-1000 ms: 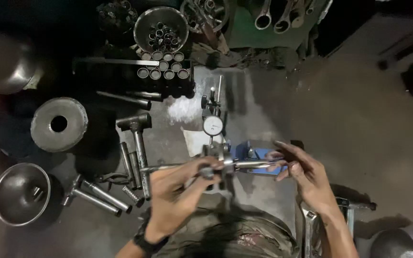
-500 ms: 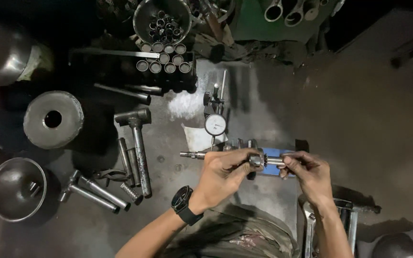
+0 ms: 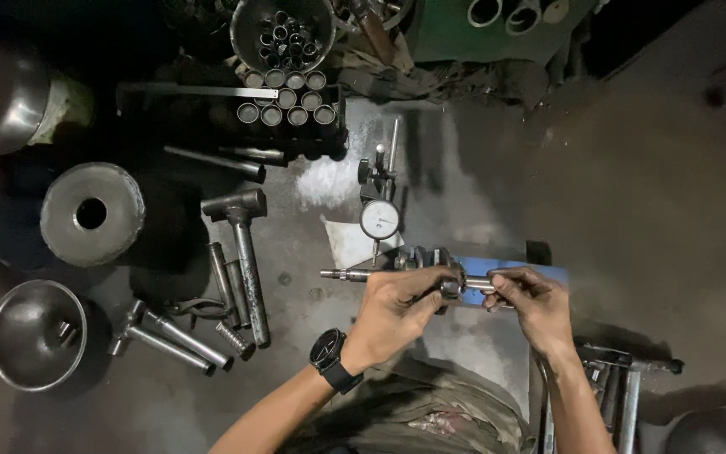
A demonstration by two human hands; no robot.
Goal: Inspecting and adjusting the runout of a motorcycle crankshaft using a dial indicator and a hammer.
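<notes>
**Steel shaft held level under a dial gauge**

Steel, grey and oily, fills the bench (image 3: 464, 168). Both hands grip one crankshaft (image 3: 413, 267), kept horizontal just below the dial gauge (image 3: 379, 220), so the gauge's tip can seemingly meet it. The left hand (image 3: 397, 307) wraps the middle; the right hand (image 3: 531, 304) pinches the shaft's end at 3 o'clock. A blue block (image 3: 497, 267) lies beneath as support. At 9 o'clock rests a hammer (image 3: 241, 244); at 12 o'clock, a tray of metal sleeves (image 3: 287, 97). No labels can be read.

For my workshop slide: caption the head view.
Both hands, left and right, grip a metal shaft beneath a dial gauge, hammer nearby.
</notes>
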